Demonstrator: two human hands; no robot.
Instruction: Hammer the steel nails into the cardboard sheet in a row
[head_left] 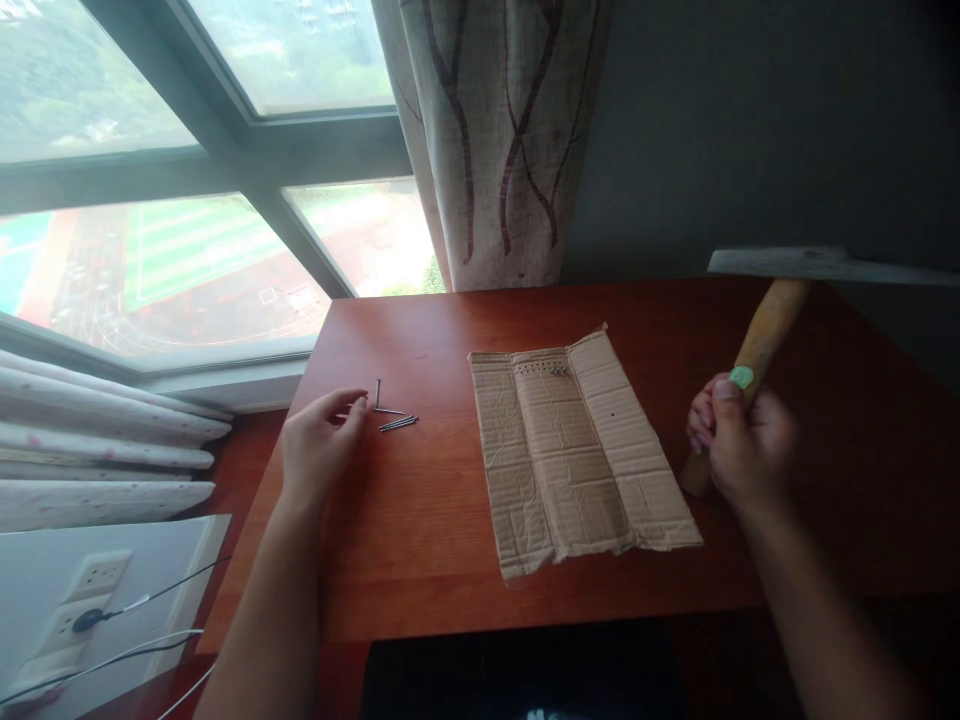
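My right hand [739, 440] is wrapped round the wooden handle of a hammer [765, 335], whose metal head is raised at the upper right. A flat piece of creased cardboard [577, 450] lies in the middle of the red-brown table [420, 520], with a row of small holes and a nail near its far edge. My left hand [322, 445] rests on the table to the left, fingers loosely extended. Its fingertips reach towards several loose nails [394, 415] lying on the wood.
A patterned curtain [499, 140] hangs behind the table beside a large window [187, 150]. At the lower left a white wall socket [86, 590] has a plugged-in cable. The table's near edge runs just below the cardboard.
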